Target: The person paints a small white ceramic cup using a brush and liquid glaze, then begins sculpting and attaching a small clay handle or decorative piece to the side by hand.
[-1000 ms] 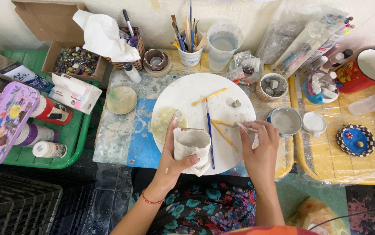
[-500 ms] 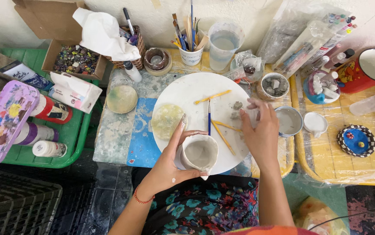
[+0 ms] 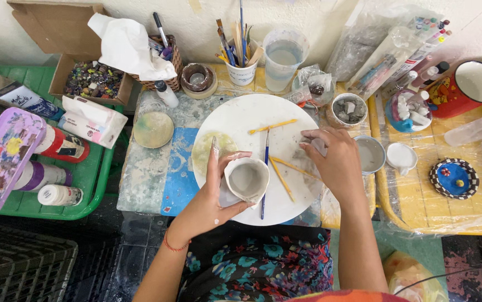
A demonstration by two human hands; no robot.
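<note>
My left hand (image 3: 207,198) grips a small unfired grey clay cup (image 3: 246,179) over the near part of a round white board (image 3: 241,114), with the cup's mouth turned up toward me. My right hand (image 3: 336,165) rests on the board's right side, its fingertips pinched on a small grey clay piece (image 3: 318,146). Between the hands lie a blue-handled brush (image 3: 265,162) and two yellow sticks (image 3: 282,180), and a third stick (image 3: 272,126) lies farther back.
Behind the board stand a water cup (image 3: 282,56) and a brush holder (image 3: 241,71). A bowl of clay bits (image 3: 348,109), a grey bowl (image 3: 371,154), a white dish (image 3: 402,156) and a red mug (image 3: 470,84) sit at right. A green tray (image 3: 93,182) with paint bottles and a purple palette (image 3: 0,159) are at left.
My left hand has tipped the cup so its opening faces up. My right hand has slid back and to the right across the board, onto the clay piece.
</note>
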